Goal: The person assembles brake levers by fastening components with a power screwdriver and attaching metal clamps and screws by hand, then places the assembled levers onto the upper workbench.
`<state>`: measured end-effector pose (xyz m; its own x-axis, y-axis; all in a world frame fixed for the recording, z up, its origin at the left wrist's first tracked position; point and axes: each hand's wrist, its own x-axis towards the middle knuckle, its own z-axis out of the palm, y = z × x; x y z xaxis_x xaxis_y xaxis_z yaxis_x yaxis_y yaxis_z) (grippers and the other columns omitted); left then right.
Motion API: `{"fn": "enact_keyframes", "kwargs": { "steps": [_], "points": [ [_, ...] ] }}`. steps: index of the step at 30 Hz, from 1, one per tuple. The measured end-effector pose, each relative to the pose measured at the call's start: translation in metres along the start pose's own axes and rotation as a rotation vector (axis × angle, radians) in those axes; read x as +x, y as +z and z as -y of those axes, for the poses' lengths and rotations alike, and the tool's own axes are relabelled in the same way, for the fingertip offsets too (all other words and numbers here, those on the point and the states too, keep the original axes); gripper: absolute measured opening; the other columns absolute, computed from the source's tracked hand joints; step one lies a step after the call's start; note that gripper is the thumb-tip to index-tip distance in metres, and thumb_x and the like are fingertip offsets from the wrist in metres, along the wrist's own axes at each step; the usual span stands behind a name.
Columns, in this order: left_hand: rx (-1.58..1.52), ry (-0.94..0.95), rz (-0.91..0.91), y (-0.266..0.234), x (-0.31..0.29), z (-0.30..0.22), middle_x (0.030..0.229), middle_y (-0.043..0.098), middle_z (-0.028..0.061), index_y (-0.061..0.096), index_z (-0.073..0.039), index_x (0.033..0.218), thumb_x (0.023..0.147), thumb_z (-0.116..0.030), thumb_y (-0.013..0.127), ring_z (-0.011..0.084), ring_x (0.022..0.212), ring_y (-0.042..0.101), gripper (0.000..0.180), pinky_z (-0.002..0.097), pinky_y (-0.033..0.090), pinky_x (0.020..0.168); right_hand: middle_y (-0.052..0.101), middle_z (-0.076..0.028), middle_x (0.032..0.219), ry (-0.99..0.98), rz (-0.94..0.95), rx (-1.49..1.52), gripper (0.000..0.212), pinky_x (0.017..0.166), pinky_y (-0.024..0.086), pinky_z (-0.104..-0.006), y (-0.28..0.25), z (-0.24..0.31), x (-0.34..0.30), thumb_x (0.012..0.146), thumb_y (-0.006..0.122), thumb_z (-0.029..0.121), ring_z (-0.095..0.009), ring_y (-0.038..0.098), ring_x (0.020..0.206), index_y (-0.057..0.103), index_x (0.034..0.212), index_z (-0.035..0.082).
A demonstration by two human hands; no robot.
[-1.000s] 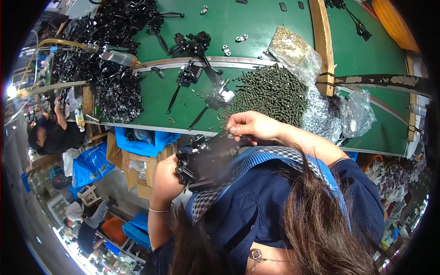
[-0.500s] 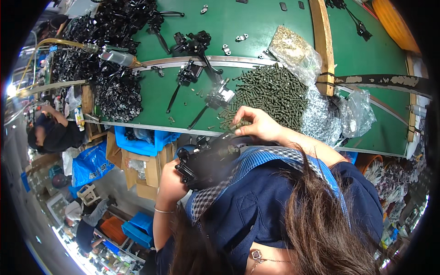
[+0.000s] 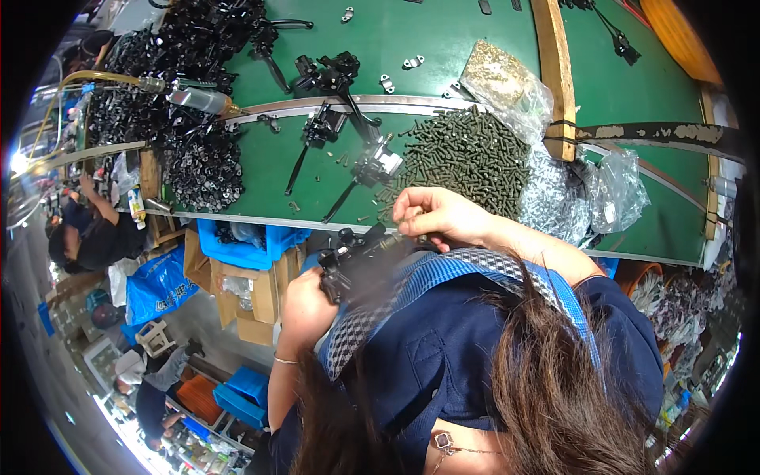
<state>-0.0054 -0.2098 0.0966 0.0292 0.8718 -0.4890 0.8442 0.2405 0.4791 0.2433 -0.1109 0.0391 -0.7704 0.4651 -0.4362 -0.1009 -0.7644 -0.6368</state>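
Our right hand (image 3: 439,215) had its fingertips (image 3: 402,215) pinched closed on something too small for us to make out, right at the top of a black metal lever assembly (image 3: 360,252). Our left hand (image 3: 307,305) was wrapped around that assembly from below, fingers closed on it, holding it close to our chest just below the near edge of the green workbench (image 3: 412,32). The assembly sat against our blue-and-white checked strap (image 3: 427,273) and dark blue shirt (image 3: 475,348). Just above our right hand, on the bench, lay a wide heap of dark screws (image 3: 467,154), and to the right of that heap sat clear plastic bags (image 3: 609,190) of small silvery parts. More black lever assemblies (image 3: 332,127) lay loose on the green surface near a curved metal rail (image 3: 380,104), and a large pile of black parts (image 3: 198,158) filled the far left of the bench. Below the bench edge we saw blue bins (image 3: 249,253) and cardboard boxes (image 3: 253,293). At the far left another person (image 3: 95,237) sat bent over their own work.
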Motion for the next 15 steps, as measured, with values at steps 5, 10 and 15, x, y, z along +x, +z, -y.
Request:
{"fn": "enact_keyframes", "kwargs": {
  "steps": [5, 10, 15],
  "points": [
    [0.353, -0.025, -0.099, -0.002, 0.002, -0.010, 0.095, 0.061, 0.0125, 0.059, -0.006, 0.091, 0.067, -0.012, 0.055, 0.0356, 0.075, 0.060, 0.025, 0.0428, 0.049, 0.067, 0.052, 0.004, 0.064, 0.103, -0.032, -0.163, 0.027, 0.038, 0.033, -0.0166, 0.003, -0.003, 0.009, 0.084, 0.061, 0.033, -0.001, 0.042, 0.047, 0.057, 0.090, 0.008],
    [0.488, -0.056, -0.020, -0.017, 0.003, -0.031, 0.095, 0.060, 0.0097, 0.055, -0.008, 0.092, 0.068, -0.010, 0.053, 0.0346, 0.073, 0.060, 0.024, 0.0439, 0.049, 0.065, 0.054, 0.004, 0.062, 0.137, -0.016, -0.393, 0.027, 0.040, 0.032, -0.0187, 0.013, 0.005, 0.012, 0.081, 0.066, 0.032, -0.002, 0.042, 0.046, 0.062, 0.082, 0.005],
    [0.500, -0.010, -0.041, -0.018, 0.002, -0.033, 0.091, 0.058, 0.0092, 0.053, -0.008, 0.089, 0.068, -0.009, 0.053, 0.0343, 0.072, 0.060, 0.021, 0.0438, 0.049, 0.064, 0.053, 0.003, 0.061, 0.285, 0.042, -0.198, 0.027, 0.037, 0.032, -0.0173, -0.008, -0.008, 0.013, 0.082, 0.065, 0.030, -0.003, 0.040, 0.040, 0.061, 0.082, 0.004]
  ]
}}
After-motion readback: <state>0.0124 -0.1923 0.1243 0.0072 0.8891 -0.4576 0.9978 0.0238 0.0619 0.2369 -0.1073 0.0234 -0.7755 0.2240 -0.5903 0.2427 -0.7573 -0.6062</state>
